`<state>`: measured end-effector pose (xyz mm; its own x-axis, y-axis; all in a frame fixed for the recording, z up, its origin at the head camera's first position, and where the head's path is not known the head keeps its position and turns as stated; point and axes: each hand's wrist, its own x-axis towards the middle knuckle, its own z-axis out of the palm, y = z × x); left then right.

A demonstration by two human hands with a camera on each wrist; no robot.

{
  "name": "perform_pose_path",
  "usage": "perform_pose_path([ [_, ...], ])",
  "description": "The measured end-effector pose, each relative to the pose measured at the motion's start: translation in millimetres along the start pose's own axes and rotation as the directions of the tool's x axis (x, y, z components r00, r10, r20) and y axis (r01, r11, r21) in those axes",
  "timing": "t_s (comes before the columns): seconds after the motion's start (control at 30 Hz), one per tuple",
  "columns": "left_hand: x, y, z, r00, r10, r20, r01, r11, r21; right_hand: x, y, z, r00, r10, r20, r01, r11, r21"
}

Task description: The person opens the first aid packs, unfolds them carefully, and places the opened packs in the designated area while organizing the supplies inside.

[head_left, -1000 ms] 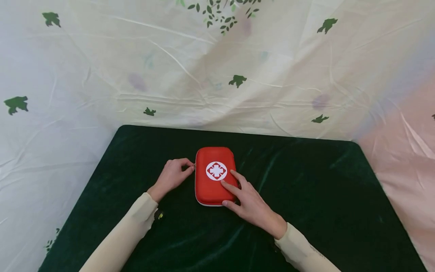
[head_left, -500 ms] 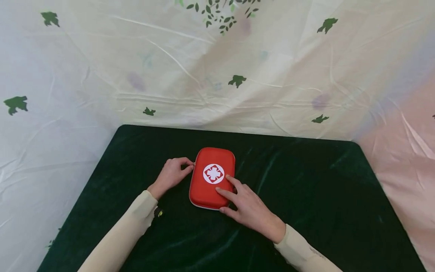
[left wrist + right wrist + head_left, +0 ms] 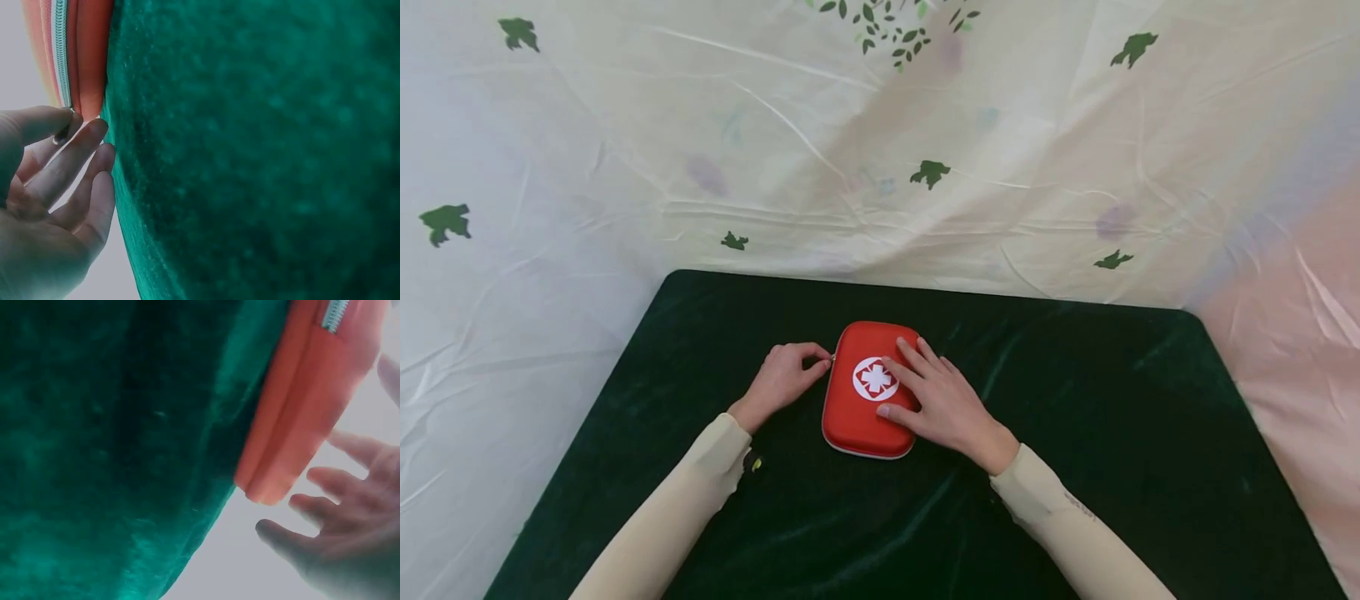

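Note:
A red zip case [image 3: 857, 425] with a white cross emblem lies flat on the dark green cloth, slightly turned. At its left edge my left hand [image 3: 781, 377] pinches the zipper pull [image 3: 61, 134] between thumb and forefinger. The closed teeth of the zipper [image 3: 60, 50] run along the case's side in the left wrist view. On the case's right half rests my right hand [image 3: 946, 404], its fingers spread and extended over the lid. From the right wrist view, the end of a zipper [image 3: 334, 315] shows on the case's side, with the right hand's fingers beside it.
Dark green velvet cloth [image 3: 1075, 433] covers the table. Behind it hangs a pale fabric curtain [image 3: 820, 150] printed with green leaves and birds. A pinkish drape [image 3: 1315, 333] borders the right side.
My right hand has slid farther up the lid, spreading its fingers. The case has turned slightly, its near end swinging left. My left hand keeps its pinch on the zipper pull.

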<state>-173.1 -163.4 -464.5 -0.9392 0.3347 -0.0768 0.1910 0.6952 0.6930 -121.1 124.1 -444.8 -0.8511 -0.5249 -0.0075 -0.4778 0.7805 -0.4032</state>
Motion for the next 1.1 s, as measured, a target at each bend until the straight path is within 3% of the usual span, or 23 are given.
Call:
perform_pose_path([
  [0.23, 0.3, -0.5, -1.1, 1.000, 0.021, -0.012, -0.020, 0.997, 0.072, 6.5, 7, 4, 0.994, 0.036, 0.104, -0.036, 0.999, 0.001],
  [0.57, -5.3, -1.5, -5.7, 0.999, 0.045, 0.006, -0.046, 0.988, 0.144, 7.2, 4, 3, 0.991, 0.050, 0.123, -0.053, 0.998, 0.020],
  [1.1, -16.8, 2.1, -7.6, 0.997, 0.053, 0.053, -0.062, 0.980, 0.187, 7.5, 2, 3, 0.989, 0.059, 0.133, -0.063, 0.998, 0.023],
])
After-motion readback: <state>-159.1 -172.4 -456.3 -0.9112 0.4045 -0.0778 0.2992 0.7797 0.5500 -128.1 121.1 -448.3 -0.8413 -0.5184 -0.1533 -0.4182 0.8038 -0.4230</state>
